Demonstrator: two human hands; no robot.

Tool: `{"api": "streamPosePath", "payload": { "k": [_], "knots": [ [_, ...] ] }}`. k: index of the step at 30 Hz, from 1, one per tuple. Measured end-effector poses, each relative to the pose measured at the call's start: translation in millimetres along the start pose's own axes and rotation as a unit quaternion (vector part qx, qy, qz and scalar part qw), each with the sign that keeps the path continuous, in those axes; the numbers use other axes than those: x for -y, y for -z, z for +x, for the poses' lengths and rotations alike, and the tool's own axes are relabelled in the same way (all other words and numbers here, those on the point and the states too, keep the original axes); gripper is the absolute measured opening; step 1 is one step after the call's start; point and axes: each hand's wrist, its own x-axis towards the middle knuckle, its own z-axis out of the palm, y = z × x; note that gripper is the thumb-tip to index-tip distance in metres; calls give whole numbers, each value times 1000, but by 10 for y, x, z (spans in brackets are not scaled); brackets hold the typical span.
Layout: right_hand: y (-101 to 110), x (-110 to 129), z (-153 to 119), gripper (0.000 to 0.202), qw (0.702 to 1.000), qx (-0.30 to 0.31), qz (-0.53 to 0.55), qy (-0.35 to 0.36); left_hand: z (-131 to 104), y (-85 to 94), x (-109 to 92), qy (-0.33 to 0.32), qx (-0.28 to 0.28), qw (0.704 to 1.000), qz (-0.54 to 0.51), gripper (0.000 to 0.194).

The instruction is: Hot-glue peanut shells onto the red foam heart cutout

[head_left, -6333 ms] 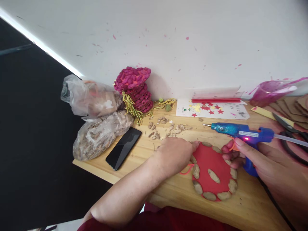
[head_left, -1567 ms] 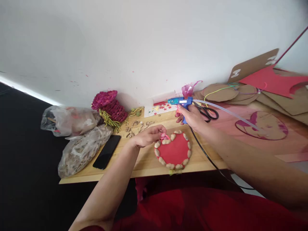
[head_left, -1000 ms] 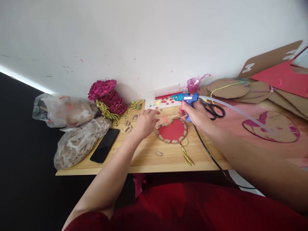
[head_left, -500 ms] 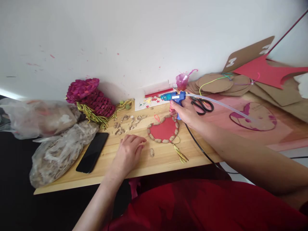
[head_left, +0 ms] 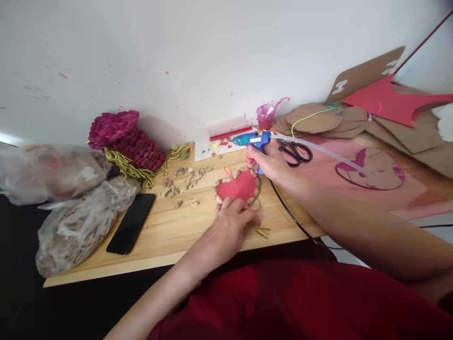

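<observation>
My right hand [head_left: 268, 158] is closed around a blue hot glue gun [head_left: 260, 140], its nozzle pointing left over a sheet with star stickers and a long clear glue stick trailing out behind. In front of the gun lies a red heart [head_left: 239, 186] edged with peanuts [head_left: 257, 184], with an orange loop at its top. My left hand [head_left: 231, 222] is at the heart's lower edge, fingers bent over the rim; the fingertips are partly hidden. Beside its thumb, the end of a yellow yarn tassel [head_left: 262, 233] shows, the rest covered.
Loose peanuts [head_left: 193, 179] lie left of the heart. Farther left are a black phone [head_left: 130, 224], plastic bags [head_left: 85, 226] and a magenta craft piece [head_left: 130, 139]. Black scissors [head_left: 293, 153], a pink cup [head_left: 265, 115] and cardboard pieces [head_left: 314, 120] sit right. A black cord [head_left: 288, 210] hangs over the front edge.
My left hand has moved right, from beside the heart onto its lower edge, covering a loose peanut and part of the tassel. My right hand still holds the glue gun in nearly the same place.
</observation>
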Motion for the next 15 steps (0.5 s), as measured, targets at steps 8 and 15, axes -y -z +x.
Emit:
{"api": "streamPosePath", "payload": {
  "k": [8,15],
  "knots": [
    [-1,18,-25,35,1000,9,-8,3,2,-32,6,27,-45,999,14,36],
    [8,-69,19,42,1000,10,-7,18,-47,41,-25,-10,-5,999,-32,30]
  ]
}}
